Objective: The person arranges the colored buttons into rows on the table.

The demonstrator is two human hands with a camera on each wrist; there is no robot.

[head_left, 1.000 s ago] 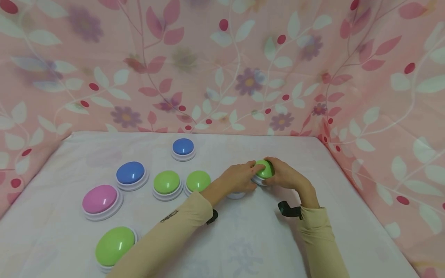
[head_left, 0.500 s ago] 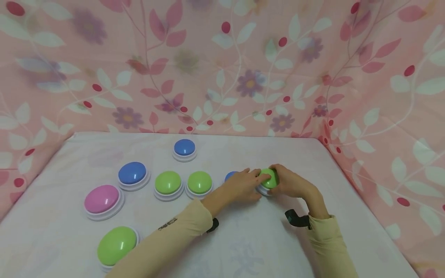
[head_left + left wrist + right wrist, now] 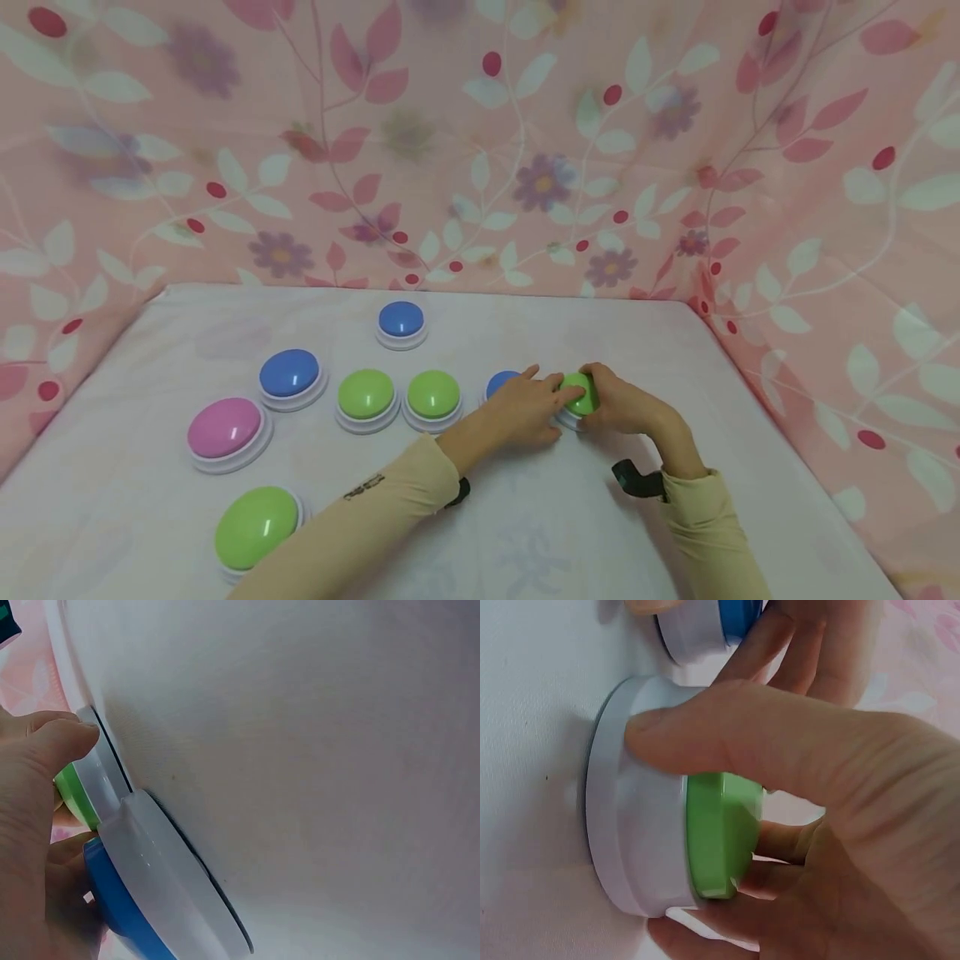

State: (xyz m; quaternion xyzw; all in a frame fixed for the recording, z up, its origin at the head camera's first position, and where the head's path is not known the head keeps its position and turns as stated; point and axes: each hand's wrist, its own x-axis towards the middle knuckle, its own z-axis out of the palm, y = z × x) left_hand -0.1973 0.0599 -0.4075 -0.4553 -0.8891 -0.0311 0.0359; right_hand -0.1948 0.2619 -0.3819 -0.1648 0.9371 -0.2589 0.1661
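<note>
A green buzzer button [image 3: 579,392] with a white base sits on the white cloth. My right hand [image 3: 628,402] grips it from the right. In the right wrist view, my right thumb [image 3: 682,731] presses the white base [image 3: 641,817] and the fingers curl round the far side. My left hand [image 3: 525,408] spans the blue buzzer button [image 3: 498,383] beside it, fingers fairly straight, one fingertip over the green dome. The left thumb [image 3: 67,739] lies along the near side, level with the bases. In the left wrist view, the blue and green bases stand right beside each other.
Left of the hands, two green buzzer buttons [image 3: 433,394] stand side by side. A small blue one [image 3: 401,321] stands behind them. Farther left are another blue one [image 3: 289,373], a pink one [image 3: 225,427] and a large green one [image 3: 257,527]. Floral curtains [image 3: 450,167] border the table.
Both hands have come a little nearer with the green buzzer button, which now sits beside the blue one. More of the blue button shows. The other buttons stand where they were.
</note>
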